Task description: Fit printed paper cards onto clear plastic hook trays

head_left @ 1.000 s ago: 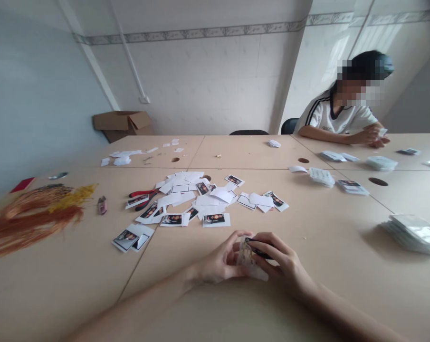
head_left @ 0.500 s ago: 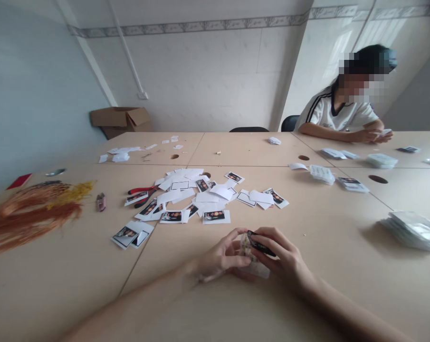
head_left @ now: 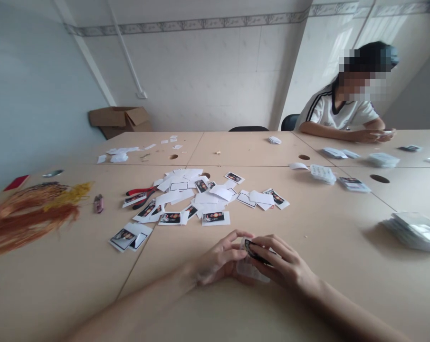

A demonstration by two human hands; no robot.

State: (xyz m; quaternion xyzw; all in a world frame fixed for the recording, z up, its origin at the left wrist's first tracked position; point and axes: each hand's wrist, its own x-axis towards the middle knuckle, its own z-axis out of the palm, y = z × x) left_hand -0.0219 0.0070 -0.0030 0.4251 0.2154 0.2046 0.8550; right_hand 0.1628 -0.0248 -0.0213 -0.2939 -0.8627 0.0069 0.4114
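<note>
Low in the middle of the head view, my left hand (head_left: 224, 259) has its fingers wrapped round a clear plastic packet (head_left: 252, 271). My right hand (head_left: 284, 261) grips a small black printed card (head_left: 259, 253) and presses it against the packet's upper side, hiding part of both. Beyond my hands lies a loose pile of white paper slips (head_left: 209, 195) mixed with black printed cards (head_left: 214, 217). Red-handled pliers (head_left: 139, 191) rest at the left of this pile, partly under a card.
Orange cords (head_left: 33, 213) and a pink clipper (head_left: 98, 204) lie on the left. Stacked clear packets (head_left: 416, 231) sit at the right. Across the table (head_left: 236, 147), a person (head_left: 343, 111) handles something small. A cardboard box (head_left: 118, 120) stands behind.
The black card now lies lower and flatter over the clear packet, with my right fingers spread across it. The person's hands across the table have shifted slightly.
</note>
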